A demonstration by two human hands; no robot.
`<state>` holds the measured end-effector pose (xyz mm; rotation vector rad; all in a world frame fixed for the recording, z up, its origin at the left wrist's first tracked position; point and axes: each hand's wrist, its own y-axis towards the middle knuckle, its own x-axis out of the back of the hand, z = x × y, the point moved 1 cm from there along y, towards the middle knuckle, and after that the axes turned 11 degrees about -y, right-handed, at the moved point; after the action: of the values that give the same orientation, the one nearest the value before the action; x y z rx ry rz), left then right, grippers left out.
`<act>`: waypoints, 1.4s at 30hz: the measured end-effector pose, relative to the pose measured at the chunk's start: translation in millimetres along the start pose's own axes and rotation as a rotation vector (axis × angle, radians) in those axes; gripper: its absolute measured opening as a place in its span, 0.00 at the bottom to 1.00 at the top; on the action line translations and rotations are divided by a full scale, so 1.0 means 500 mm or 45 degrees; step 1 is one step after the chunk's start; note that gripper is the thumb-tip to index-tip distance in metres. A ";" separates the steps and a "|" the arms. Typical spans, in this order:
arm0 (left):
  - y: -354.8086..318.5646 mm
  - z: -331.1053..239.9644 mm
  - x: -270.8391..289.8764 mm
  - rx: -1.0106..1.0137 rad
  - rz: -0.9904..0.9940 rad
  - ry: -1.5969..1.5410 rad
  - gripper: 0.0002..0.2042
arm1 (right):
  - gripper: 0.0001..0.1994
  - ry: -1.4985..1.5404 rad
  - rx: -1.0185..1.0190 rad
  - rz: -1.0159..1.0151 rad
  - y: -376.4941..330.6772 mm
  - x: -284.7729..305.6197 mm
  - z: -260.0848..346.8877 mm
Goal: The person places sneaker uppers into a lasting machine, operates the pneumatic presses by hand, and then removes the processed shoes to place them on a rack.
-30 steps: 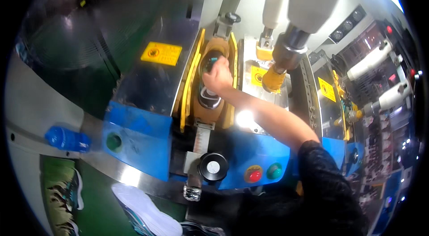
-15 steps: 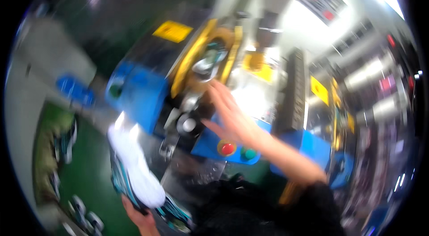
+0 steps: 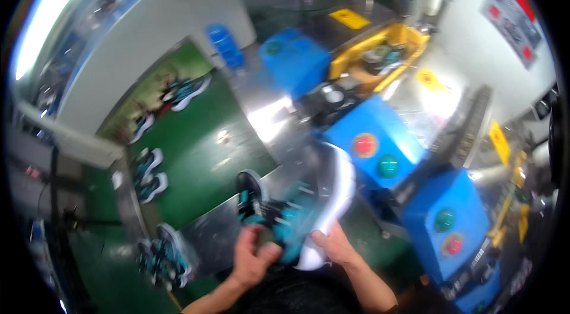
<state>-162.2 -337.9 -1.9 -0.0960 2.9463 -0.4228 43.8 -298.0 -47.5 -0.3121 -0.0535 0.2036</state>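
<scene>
Head view: a worker holds 1 teal sneaker (image 3: 309,207) with a thick white sole in both hands, low in the frame and just in front of a blue press machine (image 3: 380,147). The left hand (image 3: 252,254) grips the shoe's teal upper from the near side, fingers curled around it; the right hand (image 3: 335,245) cups the white sole at the heel end, fingers pressed against the rubber. The shoe is tilted, sole turned toward the machine, and is blurred by motion, so finer detail of the upper cannot be told.

Behind it, the yellow clamp frame (image 3: 380,55) on the machine's bed sits well apart from the shoe; whether anything lies in it cannot be told. A red button (image 3: 364,145) and a green button (image 3: 388,166) face the worker, untouched.

To the left, a green conveyor belt (image 3: 196,141) carries several matching sneakers (image 3: 148,174) in pairs. Judged from this, the shoe in hand is off the press and between stations, with setting it down not yet done and more pairs waiting along the belt.
</scene>
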 end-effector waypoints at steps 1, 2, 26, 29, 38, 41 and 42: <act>-0.056 0.008 -0.016 0.001 0.124 0.226 0.27 | 0.37 0.313 -0.136 0.159 -0.030 -0.009 -0.026; -0.094 0.018 -0.031 0.072 0.180 -0.103 0.31 | 0.34 0.620 -0.313 0.300 -0.056 -0.018 -0.059; 0.084 -0.004 0.758 -0.149 0.098 -0.640 0.16 | 0.26 -0.862 -0.422 -0.335 0.250 -0.673 -0.232; 0.117 -0.040 0.665 -0.265 0.357 -0.583 0.17 | 0.19 -0.071 -0.599 -0.398 0.071 -0.602 -0.140; -0.243 0.048 0.171 -0.049 1.726 -0.584 0.22 | 0.35 -0.095 0.079 -1.321 -0.763 -0.516 -0.070; -0.531 0.119 0.051 0.249 2.218 -0.607 0.21 | 0.36 0.295 0.200 -1.880 -1.072 -0.663 -0.132; -0.631 0.135 0.046 0.518 2.316 -0.704 0.19 | 0.36 0.375 0.050 -1.994 -1.151 -0.739 -0.144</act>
<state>-160.6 -660.7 20.3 1.8401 1.3627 -0.4558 -201.7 -932.0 54.8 -0.1862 0.0090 -1.3907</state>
